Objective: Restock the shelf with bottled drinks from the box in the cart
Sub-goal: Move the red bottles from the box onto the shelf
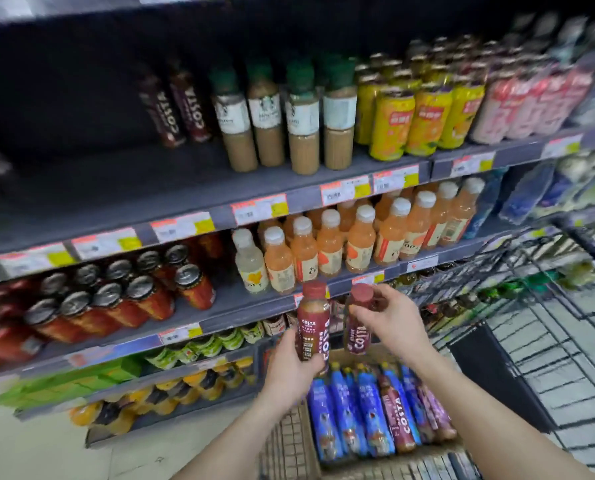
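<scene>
Above the box (393, 453) in the cart (531, 306), holds one Costa bottle (312, 320) upright in the left grip (292, 367) and pinches a second bottle (358, 337) near its cap in the right grip (389, 317).

The box (386, 457) sits in the cart (285, 445), with packed bottles (368, 410) lying side by side in it. Above the box's far left corner, the left hand (294, 372) grips one Costa bottle (311, 320) upright. Above the box's far edge, the right hand (393, 317) holds a second Costa bottle (358, 334) by its top. The shelves rise beyond and left of the box. On the upper shelf (116, 188), far above the box, stand two shelved Costa bottles (178, 109). One shelf nearer the box stand rows of capped juice bottles (358, 237).
</scene>
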Demonstrator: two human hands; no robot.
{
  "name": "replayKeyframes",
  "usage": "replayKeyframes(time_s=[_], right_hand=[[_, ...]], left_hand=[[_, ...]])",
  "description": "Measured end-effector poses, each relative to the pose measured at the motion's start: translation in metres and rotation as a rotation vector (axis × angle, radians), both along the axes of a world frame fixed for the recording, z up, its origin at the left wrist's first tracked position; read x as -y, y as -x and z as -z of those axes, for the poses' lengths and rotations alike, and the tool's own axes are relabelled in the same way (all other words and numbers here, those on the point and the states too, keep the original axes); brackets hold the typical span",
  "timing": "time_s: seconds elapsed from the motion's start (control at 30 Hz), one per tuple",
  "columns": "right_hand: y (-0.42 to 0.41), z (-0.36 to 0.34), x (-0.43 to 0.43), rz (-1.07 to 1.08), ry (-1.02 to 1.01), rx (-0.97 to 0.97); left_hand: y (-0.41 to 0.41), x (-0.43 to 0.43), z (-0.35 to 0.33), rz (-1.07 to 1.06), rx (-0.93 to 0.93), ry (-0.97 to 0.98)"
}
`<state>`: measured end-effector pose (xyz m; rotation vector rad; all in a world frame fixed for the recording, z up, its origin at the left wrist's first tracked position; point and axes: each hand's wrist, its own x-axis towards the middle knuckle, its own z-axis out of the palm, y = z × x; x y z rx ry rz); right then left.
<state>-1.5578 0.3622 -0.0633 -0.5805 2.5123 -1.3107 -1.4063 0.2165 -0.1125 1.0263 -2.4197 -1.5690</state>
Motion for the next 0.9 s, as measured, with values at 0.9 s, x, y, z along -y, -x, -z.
replayKeyframes(time_s=[0.9], right_hand=[[-0.075,-0.267,0.249,-0.192,0.288,-0.311]], left_hand=[[-0.062,0.24,-0.226,-0.267,-0.442,0.399]])
